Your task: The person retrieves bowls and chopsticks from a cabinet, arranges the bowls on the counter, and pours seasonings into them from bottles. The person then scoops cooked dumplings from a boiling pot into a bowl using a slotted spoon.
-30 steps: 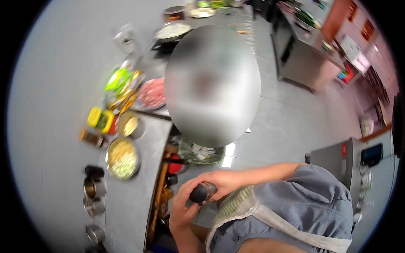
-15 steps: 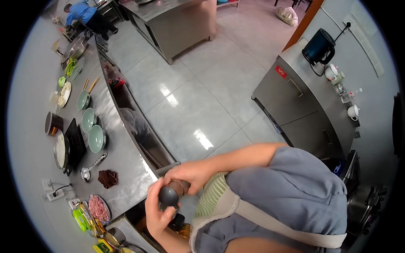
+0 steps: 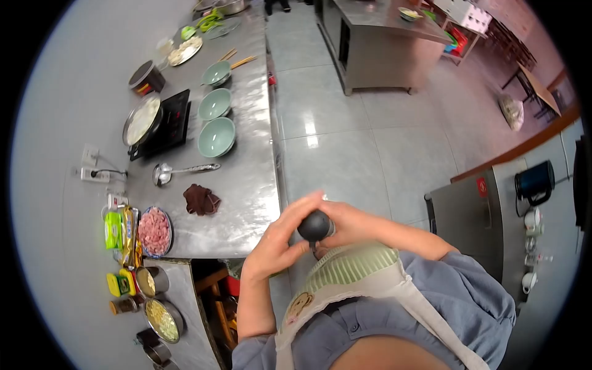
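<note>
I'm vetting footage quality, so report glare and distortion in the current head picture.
Head view: bright glints on the floor and a whitish sheen on the counter; head view: the held cap is dark, without strong glare; head view: black corners outside a curved, fisheye-like border.

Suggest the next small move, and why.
I'd probably bring the dark-capped container over the steel counter, near the brown cloth: the left hand and right hand are both around it, and in this view it shows past the counter's edge.
</note>
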The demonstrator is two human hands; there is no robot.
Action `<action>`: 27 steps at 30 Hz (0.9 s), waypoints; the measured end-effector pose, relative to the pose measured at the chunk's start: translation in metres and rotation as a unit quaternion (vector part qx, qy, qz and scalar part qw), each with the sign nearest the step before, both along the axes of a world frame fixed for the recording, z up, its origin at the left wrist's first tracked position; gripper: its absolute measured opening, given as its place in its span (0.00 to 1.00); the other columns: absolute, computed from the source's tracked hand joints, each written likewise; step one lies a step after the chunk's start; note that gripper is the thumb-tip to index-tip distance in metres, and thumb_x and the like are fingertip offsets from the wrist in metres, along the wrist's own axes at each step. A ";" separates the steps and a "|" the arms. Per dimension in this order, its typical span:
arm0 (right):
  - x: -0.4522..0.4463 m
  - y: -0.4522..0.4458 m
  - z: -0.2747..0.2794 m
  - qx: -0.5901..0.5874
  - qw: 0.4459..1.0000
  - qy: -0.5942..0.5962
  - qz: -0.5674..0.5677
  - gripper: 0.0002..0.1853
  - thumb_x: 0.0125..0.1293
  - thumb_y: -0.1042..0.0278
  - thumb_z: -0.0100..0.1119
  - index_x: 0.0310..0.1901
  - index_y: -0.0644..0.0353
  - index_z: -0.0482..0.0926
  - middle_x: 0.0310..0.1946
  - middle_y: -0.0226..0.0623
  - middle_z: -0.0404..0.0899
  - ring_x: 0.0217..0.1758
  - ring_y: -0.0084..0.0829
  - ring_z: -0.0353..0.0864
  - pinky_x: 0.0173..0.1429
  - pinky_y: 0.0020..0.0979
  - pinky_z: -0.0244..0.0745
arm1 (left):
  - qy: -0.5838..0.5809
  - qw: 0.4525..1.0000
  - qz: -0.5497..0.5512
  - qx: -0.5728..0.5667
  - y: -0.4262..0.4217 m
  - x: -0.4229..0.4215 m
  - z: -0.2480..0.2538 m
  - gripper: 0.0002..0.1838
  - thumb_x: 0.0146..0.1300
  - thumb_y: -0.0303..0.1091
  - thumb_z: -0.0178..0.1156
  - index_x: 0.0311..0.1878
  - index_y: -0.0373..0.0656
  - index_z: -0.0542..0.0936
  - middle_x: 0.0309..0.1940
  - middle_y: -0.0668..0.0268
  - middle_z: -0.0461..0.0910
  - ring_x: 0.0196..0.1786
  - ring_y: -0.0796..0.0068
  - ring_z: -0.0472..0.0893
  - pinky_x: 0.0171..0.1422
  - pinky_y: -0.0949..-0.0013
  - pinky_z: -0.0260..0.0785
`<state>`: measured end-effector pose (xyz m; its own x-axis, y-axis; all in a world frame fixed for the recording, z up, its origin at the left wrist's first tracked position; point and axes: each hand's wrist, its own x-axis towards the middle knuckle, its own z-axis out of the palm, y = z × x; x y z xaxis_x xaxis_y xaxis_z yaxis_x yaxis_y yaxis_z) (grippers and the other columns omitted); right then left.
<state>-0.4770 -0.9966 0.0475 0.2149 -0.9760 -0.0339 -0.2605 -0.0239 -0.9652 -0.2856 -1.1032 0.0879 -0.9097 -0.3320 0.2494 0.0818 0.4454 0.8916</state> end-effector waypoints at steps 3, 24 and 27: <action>-0.001 -0.031 -0.017 -0.032 0.998 0.042 -0.041 0.38 0.48 0.66 0.77 0.62 0.57 0.72 0.52 0.42 0.81 0.54 0.43 0.83 0.56 0.37 0.78 | 0.013 0.994 0.105 -0.026 -0.024 0.005 -0.010 0.46 0.55 0.30 0.73 0.76 0.38 0.61 0.78 0.57 0.58 0.73 0.58 0.70 0.78 0.56 0.59; -0.227 -0.385 -0.046 -0.193 0.960 0.184 -0.089 0.38 0.41 0.60 0.79 0.57 0.56 0.75 0.47 0.44 0.75 0.52 0.48 0.72 0.59 0.44 0.70 | -0.092 0.855 0.411 0.302 -0.182 -0.176 -0.136 0.25 0.70 0.31 0.62 0.67 0.36 0.73 0.57 0.56 0.80 0.58 0.70 0.80 0.62 0.69 0.73; -0.230 -0.447 -0.044 -0.209 0.946 0.219 -0.120 0.38 0.41 0.60 0.79 0.58 0.56 0.76 0.47 0.44 0.75 0.53 0.48 0.71 0.58 0.44 0.71 | -0.107 0.830 0.489 0.247 -0.196 -0.169 -0.156 0.24 0.68 0.33 0.63 0.65 0.36 0.75 0.54 0.53 0.82 0.55 0.66 0.83 0.57 0.67 0.75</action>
<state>-0.7067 -1.4438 0.0036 0.0405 -0.9427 0.3312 -0.6788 -0.2692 -0.6832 -0.4543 -1.2994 -0.0680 -0.1515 -0.9511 -0.2693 -0.2867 -0.2184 0.9328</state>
